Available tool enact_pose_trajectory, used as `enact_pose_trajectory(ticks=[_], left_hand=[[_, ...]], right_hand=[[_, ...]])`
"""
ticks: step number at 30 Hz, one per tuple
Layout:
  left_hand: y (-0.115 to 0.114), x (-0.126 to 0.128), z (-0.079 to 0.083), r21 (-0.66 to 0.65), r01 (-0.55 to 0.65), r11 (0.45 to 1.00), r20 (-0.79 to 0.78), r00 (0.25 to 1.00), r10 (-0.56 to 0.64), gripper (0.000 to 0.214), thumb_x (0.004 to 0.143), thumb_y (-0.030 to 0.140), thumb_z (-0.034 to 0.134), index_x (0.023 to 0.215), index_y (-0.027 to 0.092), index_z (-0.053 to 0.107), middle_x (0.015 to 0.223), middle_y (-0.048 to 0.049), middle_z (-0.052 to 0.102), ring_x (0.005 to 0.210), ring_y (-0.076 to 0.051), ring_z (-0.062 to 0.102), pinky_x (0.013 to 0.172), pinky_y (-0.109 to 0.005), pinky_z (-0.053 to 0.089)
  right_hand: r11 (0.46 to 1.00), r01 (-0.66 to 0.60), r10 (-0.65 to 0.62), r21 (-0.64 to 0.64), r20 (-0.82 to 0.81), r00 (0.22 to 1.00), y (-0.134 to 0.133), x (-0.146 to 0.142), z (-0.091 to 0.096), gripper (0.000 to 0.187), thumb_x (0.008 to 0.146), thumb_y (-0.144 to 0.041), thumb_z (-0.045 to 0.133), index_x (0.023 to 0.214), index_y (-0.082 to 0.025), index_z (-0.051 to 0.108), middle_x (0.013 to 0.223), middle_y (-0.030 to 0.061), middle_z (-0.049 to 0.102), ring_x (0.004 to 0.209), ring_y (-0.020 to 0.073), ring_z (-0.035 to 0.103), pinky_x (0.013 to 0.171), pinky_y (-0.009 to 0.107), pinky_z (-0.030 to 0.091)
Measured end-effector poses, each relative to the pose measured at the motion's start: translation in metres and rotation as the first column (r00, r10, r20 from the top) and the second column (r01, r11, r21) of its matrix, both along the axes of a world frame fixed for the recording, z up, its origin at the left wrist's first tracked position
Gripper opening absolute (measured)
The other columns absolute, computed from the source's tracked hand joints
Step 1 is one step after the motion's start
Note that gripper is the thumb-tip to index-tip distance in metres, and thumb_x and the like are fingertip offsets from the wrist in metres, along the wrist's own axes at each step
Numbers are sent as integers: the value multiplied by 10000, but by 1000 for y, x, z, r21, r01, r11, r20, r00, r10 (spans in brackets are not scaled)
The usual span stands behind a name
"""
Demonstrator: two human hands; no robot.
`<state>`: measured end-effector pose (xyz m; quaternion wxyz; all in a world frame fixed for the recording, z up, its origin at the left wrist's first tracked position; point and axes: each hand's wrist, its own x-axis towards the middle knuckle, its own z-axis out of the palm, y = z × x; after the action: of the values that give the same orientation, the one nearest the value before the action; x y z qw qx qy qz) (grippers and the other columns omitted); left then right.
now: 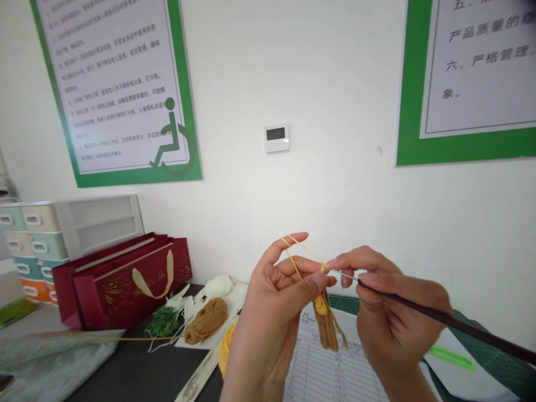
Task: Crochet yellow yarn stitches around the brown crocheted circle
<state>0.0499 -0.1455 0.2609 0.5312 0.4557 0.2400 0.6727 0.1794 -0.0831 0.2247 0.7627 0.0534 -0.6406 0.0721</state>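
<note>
My left hand [288, 285] pinches a small crochet piece [325, 321], brown below with a yellow part at the top. Yellow yarn [293, 262] loops over its raised index finger and runs down to the work. In my right hand [393, 301] is a crochet hook [422, 311] with a thin metal shaft and a long dark handle. The hook's tip meets the yellow stitches beside my left fingertips. A brown yarn tail hangs from the piece. Behind my left wrist, a yellow yarn ball [227, 347] is partly hidden.
A brown yarn ball [207, 320], green yarn [162, 322] and white yarn [218, 286] lie left on the dark table. Dark red gift bags [125, 279] stand beside a drawer unit [100, 220]. Printed sheets [312, 363], a green cutting mat [481, 335] and a bright green tool [452, 357] lie beneath my hands.
</note>
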Motion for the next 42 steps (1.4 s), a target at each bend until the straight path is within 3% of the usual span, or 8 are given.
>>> enact_pose_trajectory(ticks=[9, 14, 20, 25, 29, 31, 36, 42], left_hand=[[8, 1, -7, 42, -5, 999, 64, 998, 3, 625, 720, 96, 881, 1279, 150, 607, 775, -15, 749, 755, -188, 736, 786, -306, 523], [7, 1, -7, 47, -8, 999, 76, 997, 5, 630, 701, 85, 890, 1265, 146, 617, 755, -12, 749, 749, -196, 745, 791, -310, 534], [1, 3, -2, 2, -35, 999, 54, 998, 35, 626, 722, 58, 866, 1282, 146, 601, 755, 11, 730, 743, -150, 722, 799, -269, 533], [2, 8, -1, 19, -92, 996, 45, 995, 91, 657, 698, 73, 888, 1283, 144, 597, 730, 17, 723, 667, -100, 644, 710, -221, 509], [4, 17, -3, 58, -188, 980, -5, 982, 189, 553, 734, 96, 855, 1233, 148, 622, 734, 10, 723, 662, -109, 631, 691, -229, 504], [4, 20, -3, 104, -263, 959, -45, 962, 269, 523, 750, 92, 830, 1225, 164, 623, 730, 12, 721, 669, -113, 623, 682, -227, 495], [3, 18, -1, 182, -372, 910, -91, 915, 392, 552, 778, 114, 808, 1274, 218, 588, 700, 36, 692, 649, -113, 574, 615, -214, 452], [2, 11, 2, 171, -315, 934, -120, 934, 337, 491, 760, 85, 807, 1213, 177, 640, 699, 22, 683, 649, -110, 559, 588, -199, 442]], right_hand=[[993, -98, 94, -69, -63, 994, 1, -8, -3, 195, 962, -68, 584, 1079, -204, 661, 997, 80, 770, 817, 198, 695, 606, 334, 531], [981, -156, 145, -114, -96, 985, 0, -11, -7, 186, 985, -110, 572, 1126, -227, 603, 997, 81, 754, 888, 225, 706, 620, 336, 523], [957, -196, 172, -216, -127, 977, 1, -15, -9, 186, 946, -72, 607, 1031, -235, 635, 937, 44, 712, 835, 182, 667, 645, 314, 522], [986, -58, 58, -157, -2, 998, 12, -9, -14, 237, 853, -30, 675, 951, -245, 650, 950, 24, 629, 858, 188, 630, 680, 353, 523], [975, 223, -222, -15, 52, 974, 13, -7, -21, 290, 831, 11, 664, 947, -253, 631, 796, -18, 609, 683, 145, 536, 597, 321, 451], [958, 273, -271, -83, 35, 962, 8, -11, -21, 285, 832, 20, 666, 910, -247, 602, 786, -12, 619, 681, 149, 548, 586, 316, 458], [982, 47, -77, -181, -159, 984, -5, -18, -10, 200, 917, -39, 599, 1019, -208, 633, 808, 15, 641, 740, 175, 643, 613, 327, 525], [945, -2, -45, -327, -135, 990, -7, -7, -3, 48, 1003, -191, 578, 989, -211, 620, 771, 0, 632, 635, 136, 599, 595, 295, 477]])
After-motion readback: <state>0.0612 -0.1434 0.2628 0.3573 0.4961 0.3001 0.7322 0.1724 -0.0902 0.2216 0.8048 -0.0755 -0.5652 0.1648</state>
